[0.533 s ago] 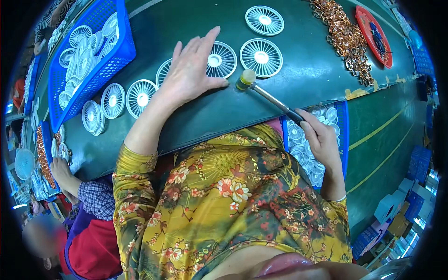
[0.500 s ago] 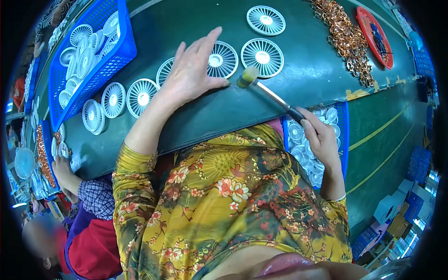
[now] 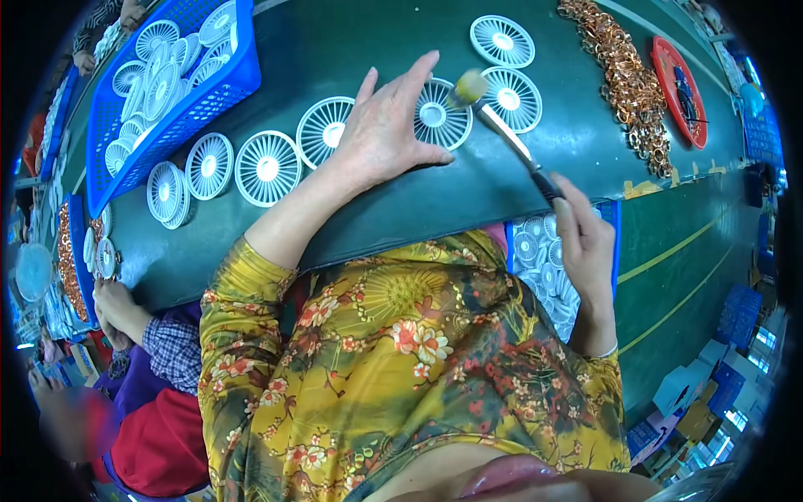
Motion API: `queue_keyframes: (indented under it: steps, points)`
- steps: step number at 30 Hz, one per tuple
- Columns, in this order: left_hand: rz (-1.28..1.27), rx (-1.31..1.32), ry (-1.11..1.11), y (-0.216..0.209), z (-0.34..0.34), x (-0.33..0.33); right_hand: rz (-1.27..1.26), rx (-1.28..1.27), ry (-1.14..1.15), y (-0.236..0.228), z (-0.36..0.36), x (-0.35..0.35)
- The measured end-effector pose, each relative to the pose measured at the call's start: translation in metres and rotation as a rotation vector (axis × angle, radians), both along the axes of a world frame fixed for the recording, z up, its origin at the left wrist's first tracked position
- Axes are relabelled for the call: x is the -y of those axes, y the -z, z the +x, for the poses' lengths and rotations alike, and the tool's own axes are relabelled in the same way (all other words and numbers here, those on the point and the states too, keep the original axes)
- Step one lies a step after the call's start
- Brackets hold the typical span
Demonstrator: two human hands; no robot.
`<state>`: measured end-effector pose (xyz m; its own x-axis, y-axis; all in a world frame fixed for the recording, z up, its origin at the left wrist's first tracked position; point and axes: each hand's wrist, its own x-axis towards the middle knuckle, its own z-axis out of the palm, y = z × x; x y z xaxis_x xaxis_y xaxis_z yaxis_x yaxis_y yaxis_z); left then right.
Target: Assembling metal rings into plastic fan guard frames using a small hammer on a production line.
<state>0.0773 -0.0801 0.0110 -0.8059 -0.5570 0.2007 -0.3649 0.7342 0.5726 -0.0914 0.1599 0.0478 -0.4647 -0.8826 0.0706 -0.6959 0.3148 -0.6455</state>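
My left hand (image 3: 386,132) is spread with its fingers apart over the row of white discs. Its thumb and forefinger reach around one spoked white disc (image 3: 437,115); whether they touch it I cannot tell. Part of another white disc (image 3: 322,132) lies under the back of that hand. In my right hand (image 3: 585,243) is a small mallet (image 3: 512,140) with a metal shaft, a black handle and a yellowish head. The head stands at the upper right edge of the disc by my left hand, close to a further white disc (image 3: 510,100).
A blue basket (image 3: 176,113) of white discs stands at the left. More white discs (image 3: 268,169) lie along the green table. At the far right are a heap of copper-coloured rings (image 3: 623,84) and a red tray (image 3: 679,92). A co-worker's hand (image 3: 117,309) shows at the left.
The mallet head has moved away from me, from below the discs to beside the disc near my left hand. My left hand has shifted right, still spread. The whole view has turned slightly.
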Motion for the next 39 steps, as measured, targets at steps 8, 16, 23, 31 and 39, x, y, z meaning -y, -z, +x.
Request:
queue_keyframes:
  steps: [8, 16, 23, 31, 39]
  points:
    - [0.114, -0.024, 0.004, 0.0, 0.008, -0.001, 0.008, -0.13, -0.183, 0.017, 0.004, 0.027]
    - [-0.158, 0.173, -0.154, -0.024, 0.093, 0.001, -0.027, 0.02, -0.293, 0.01, 0.012, -0.002]
    - [-0.093, 0.048, -0.156, -0.005, 0.084, -0.016, -0.027, 0.176, -0.125, -0.019, 0.021, 0.013]
    - [0.006, 0.031, -0.193, -0.005, 0.081, -0.017, 0.158, 0.091, -0.312, 0.009, 0.032, 0.028]
    - [-0.021, 0.005, -0.173, -0.003, 0.088, -0.015, -0.084, 0.002, -0.301, 0.0, 0.044, 0.047]
